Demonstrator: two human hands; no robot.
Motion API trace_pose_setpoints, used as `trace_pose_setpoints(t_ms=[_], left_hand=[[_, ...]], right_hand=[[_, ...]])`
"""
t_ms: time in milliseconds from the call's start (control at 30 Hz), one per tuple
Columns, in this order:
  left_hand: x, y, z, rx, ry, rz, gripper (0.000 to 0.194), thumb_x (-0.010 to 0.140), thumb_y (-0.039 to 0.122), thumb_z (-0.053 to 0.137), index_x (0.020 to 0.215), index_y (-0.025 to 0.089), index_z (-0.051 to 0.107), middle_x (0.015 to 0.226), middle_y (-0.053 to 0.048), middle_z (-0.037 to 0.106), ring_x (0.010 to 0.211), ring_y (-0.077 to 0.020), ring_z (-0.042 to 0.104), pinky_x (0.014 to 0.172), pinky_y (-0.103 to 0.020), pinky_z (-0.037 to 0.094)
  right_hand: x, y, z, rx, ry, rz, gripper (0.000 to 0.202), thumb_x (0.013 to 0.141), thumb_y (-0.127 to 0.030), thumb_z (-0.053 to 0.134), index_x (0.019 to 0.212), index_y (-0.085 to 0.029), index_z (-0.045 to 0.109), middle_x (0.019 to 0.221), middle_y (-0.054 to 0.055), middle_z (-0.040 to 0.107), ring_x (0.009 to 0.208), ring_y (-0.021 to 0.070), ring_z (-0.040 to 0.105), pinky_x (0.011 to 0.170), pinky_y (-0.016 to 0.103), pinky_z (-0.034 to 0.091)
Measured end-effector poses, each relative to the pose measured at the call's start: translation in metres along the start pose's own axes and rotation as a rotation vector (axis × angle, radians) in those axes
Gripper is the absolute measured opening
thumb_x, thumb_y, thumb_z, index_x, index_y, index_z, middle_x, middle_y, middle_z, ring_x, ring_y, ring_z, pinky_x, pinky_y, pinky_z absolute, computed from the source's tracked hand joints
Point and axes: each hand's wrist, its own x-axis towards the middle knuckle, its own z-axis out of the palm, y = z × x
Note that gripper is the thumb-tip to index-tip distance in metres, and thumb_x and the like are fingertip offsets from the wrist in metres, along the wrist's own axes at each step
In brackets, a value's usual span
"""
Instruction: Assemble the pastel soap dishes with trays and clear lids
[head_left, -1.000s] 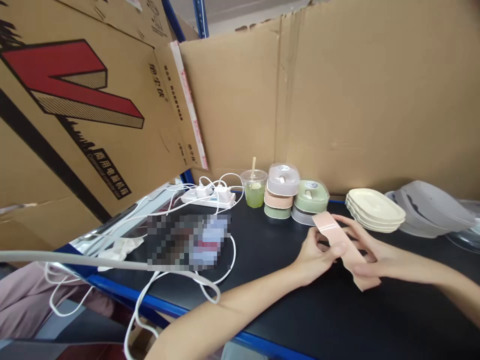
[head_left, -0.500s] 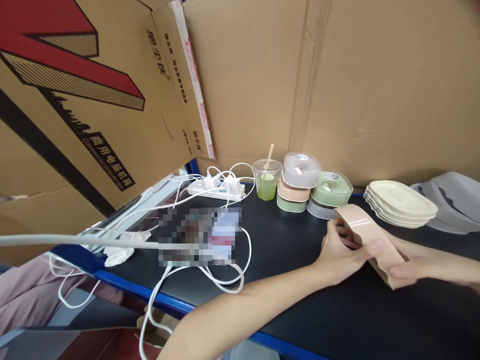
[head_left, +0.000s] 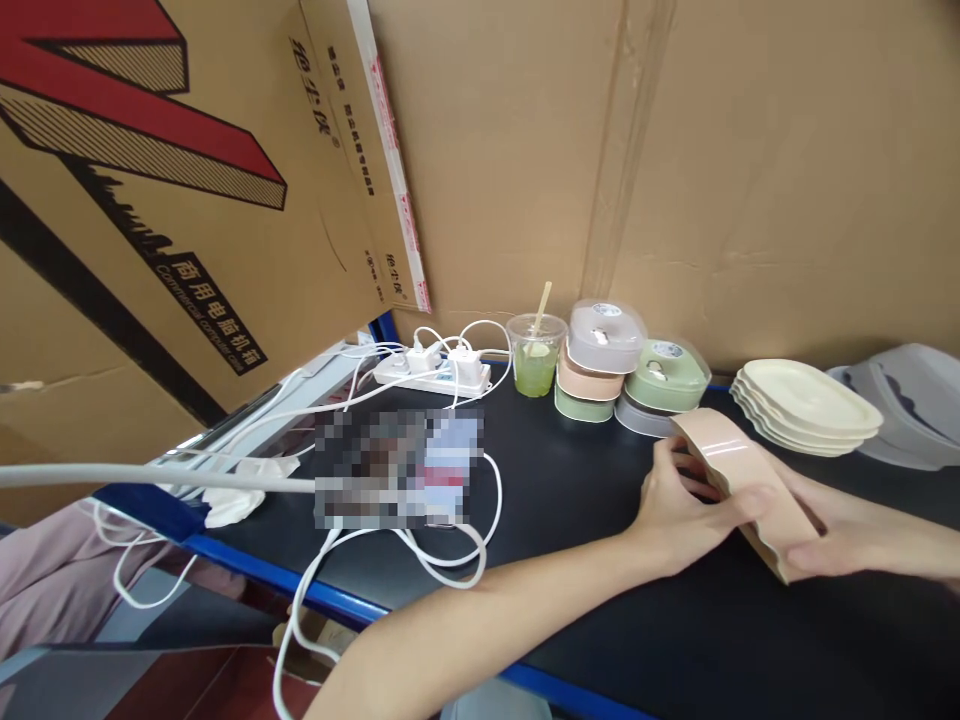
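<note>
A pink, wavy-edged plastic piece (head_left: 739, 455) is held tilted above the black table (head_left: 570, 470). My left hand (head_left: 675, 510) grips its left side, thumb on the outer face and fingers behind. My right hand (head_left: 832, 530) closes on its lower right end. Behind them stand stacked lidded boxes: a grey-topped stack (head_left: 606, 340) with pink and green below, and a green box (head_left: 667, 378) over a grey one. Cream plates (head_left: 814, 400) are piled to the right, beside large grey plastic pieces (head_left: 911, 400).
A clear cup of green drink (head_left: 535, 370) with a straw stands by the boxes. Left of it are a white power strip (head_left: 431, 376), loose white cables and a blurred-out object (head_left: 397, 470). Cardboard (head_left: 510, 150) walls the back; a person's leg (head_left: 45, 590) shows lower left.
The view has shifted slightly. Both hands still hold the pink piece, and my right hand's fingers have moved slightly on its lower end.
</note>
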Motion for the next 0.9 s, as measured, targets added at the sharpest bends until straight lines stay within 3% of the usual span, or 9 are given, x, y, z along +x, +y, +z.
trace_pose_setpoints(t_ms=[100,200,300,467,600,700,800,833,900], left_hand=[[0.002,-0.002,-0.001,-0.093,-0.017,0.052,0.082,0.051,0.043,0.077,0.117,0.011,0.039,0.109,-0.013,0.055,0.084,-0.0155,0.055,0.072,-0.027,0.045],[0.004,-0.001,0.0,-0.164,0.002,0.073,0.082,0.05,0.047,0.076,0.114,0.012,0.04,0.106,-0.012,0.055,0.082,-0.0147,0.056,0.068,-0.025,0.045],[0.006,0.003,0.001,-0.158,0.048,0.011,0.083,0.048,0.051,0.077,0.112,0.013,0.04,0.101,-0.011,0.055,0.078,-0.0153,0.057,0.06,-0.024,0.046],[0.005,0.009,0.0,-0.124,0.045,0.041,0.083,0.051,0.059,0.074,0.113,0.015,0.041,0.103,-0.01,0.056,0.081,-0.0162,0.06,0.066,-0.027,0.049],[0.002,0.011,-0.001,-0.094,0.028,0.055,0.084,0.051,0.07,0.067,0.11,0.015,0.045,0.102,-0.01,0.059,0.085,-0.0185,0.06,0.068,-0.027,0.048],[0.0,0.01,-0.003,-0.117,-0.027,0.047,0.088,0.055,0.077,0.058,0.114,0.014,0.043,0.108,-0.013,0.06,0.092,-0.0232,0.06,0.073,-0.03,0.048],[-0.001,0.006,-0.005,-0.138,-0.068,0.04,0.085,0.063,0.077,0.051,0.118,0.013,0.039,0.118,-0.015,0.057,0.104,-0.0271,0.057,0.082,-0.034,0.047],[-0.001,0.005,-0.005,-0.126,-0.065,0.034,0.086,0.063,0.077,0.05,0.118,0.013,0.038,0.119,-0.016,0.056,0.106,-0.0281,0.056,0.085,-0.035,0.046],[0.0,0.004,-0.006,-0.097,-0.059,0.013,0.089,0.062,0.079,0.049,0.119,0.012,0.038,0.121,-0.017,0.055,0.111,-0.03,0.053,0.089,-0.037,0.044]], right_hand=[[0.006,-0.006,-0.009,0.061,-0.146,0.022,0.117,0.059,-0.062,0.065,0.145,-0.022,-0.003,0.098,0.011,0.053,0.065,0.0068,0.051,0.056,0.019,0.047],[0.009,-0.008,-0.013,0.066,-0.111,-0.039,0.117,0.056,-0.062,0.067,0.145,-0.018,0.004,0.125,0.016,0.042,0.098,0.0157,0.055,0.073,0.023,0.051],[0.01,-0.003,-0.015,0.115,-0.079,-0.097,0.108,0.062,-0.059,0.065,0.144,-0.015,0.011,0.132,0.016,0.038,0.112,0.0178,0.049,0.08,0.024,0.051],[0.01,0.003,-0.015,0.167,-0.041,-0.212,0.101,0.066,-0.056,0.063,0.145,-0.015,0.015,0.142,0.012,0.028,0.122,0.0178,0.044,0.1,0.029,0.044],[0.009,-0.002,-0.014,0.182,-0.048,-0.271,0.096,0.068,-0.06,0.058,0.143,-0.013,0.022,0.138,0.01,0.036,0.126,0.0193,0.042,0.108,0.034,0.036],[0.006,-0.005,-0.016,0.197,0.045,-0.317,0.084,0.07,-0.068,0.047,0.133,-0.012,0.038,0.131,0.01,0.044,0.123,0.0202,0.044,0.11,0.035,0.034],[0.003,-0.007,-0.02,0.208,0.145,-0.262,0.09,0.066,-0.073,0.045,0.133,-0.015,0.03,0.126,0.013,0.045,0.109,0.0223,0.052,0.089,0.039,0.048],[0.003,-0.007,-0.022,0.195,0.209,-0.258,0.091,0.064,-0.072,0.047,0.134,-0.017,0.026,0.128,0.013,0.042,0.106,0.0219,0.053,0.083,0.038,0.049],[0.004,-0.005,-0.029,0.108,0.457,-0.284,0.088,0.062,-0.066,0.054,0.132,-0.021,0.026,0.133,0.011,0.035,0.111,0.0204,0.049,0.089,0.038,0.047]])
